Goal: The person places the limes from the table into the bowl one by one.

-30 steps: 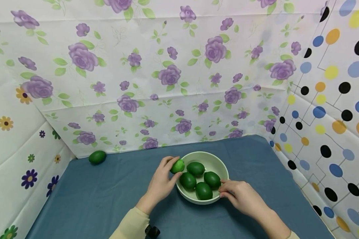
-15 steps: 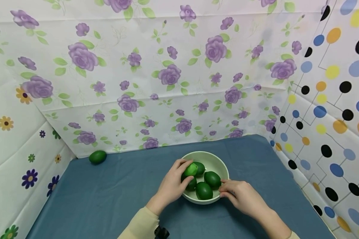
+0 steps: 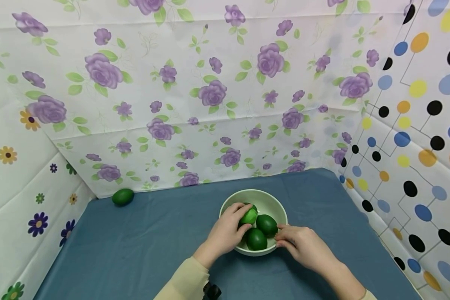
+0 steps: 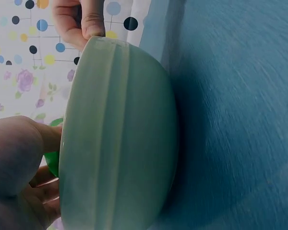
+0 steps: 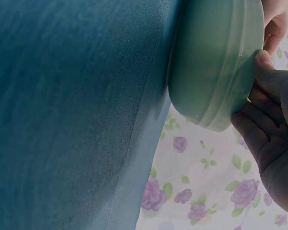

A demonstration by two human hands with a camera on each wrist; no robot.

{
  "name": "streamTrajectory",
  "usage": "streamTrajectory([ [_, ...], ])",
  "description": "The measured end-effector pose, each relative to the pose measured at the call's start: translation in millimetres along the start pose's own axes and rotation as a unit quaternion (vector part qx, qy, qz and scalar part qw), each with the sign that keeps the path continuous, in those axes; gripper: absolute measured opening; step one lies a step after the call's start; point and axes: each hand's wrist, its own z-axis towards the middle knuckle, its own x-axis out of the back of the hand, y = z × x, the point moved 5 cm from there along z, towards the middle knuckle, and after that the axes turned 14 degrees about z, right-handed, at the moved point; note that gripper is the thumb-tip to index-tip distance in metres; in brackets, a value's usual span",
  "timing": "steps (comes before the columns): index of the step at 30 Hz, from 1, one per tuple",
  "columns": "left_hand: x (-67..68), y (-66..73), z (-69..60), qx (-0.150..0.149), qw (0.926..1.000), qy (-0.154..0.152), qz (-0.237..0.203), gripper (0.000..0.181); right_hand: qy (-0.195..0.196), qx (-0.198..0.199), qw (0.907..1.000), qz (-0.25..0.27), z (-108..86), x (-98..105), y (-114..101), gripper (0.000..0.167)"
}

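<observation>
A pale green bowl [image 3: 273,205] stands on the blue cloth, with several dark green limes [image 3: 267,225] inside. Over its left part my left hand [image 3: 225,231] holds a brighter green lime [image 3: 249,216] between thumb and fingers. That hand covers some of the limes beneath it. In the left wrist view the bowl's wall [image 4: 120,134] hides most of the held lime [image 4: 53,162]. At the bowl's right side my right hand [image 3: 307,246] pinches the rim; in the right wrist view its thumb and fingers [image 5: 249,129] touch the edge.
Another dark green lime [image 3: 123,197] lies alone at the back left of the blue cloth [image 3: 146,246]. Behind it rises a flowered back sheet [image 3: 195,150]. A dotted sheet [image 3: 391,200] borders the right, and a daisy-patterned sheet [image 3: 26,196] borders the left.
My left hand has moved right with the bright green lime, from the bowl's left rim to over the limes inside. The right hand has stayed on the rim.
</observation>
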Motion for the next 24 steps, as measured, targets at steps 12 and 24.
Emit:
streamTrajectory([
  [12, -4.6, 6.8, 2.1, -0.008, 0.9995, -0.007, 0.030, 0.062, 0.004, 0.008, 0.9999, -0.005, 0.6, 0.5, -1.8, 0.014],
  [24, -4.2, 5.0, 0.9, -0.002, 0.9996, -0.007, 0.027, 0.067, -0.008, 0.014, 0.9998, 0.006, 1.3, 1.2, -3.2, 0.013],
])
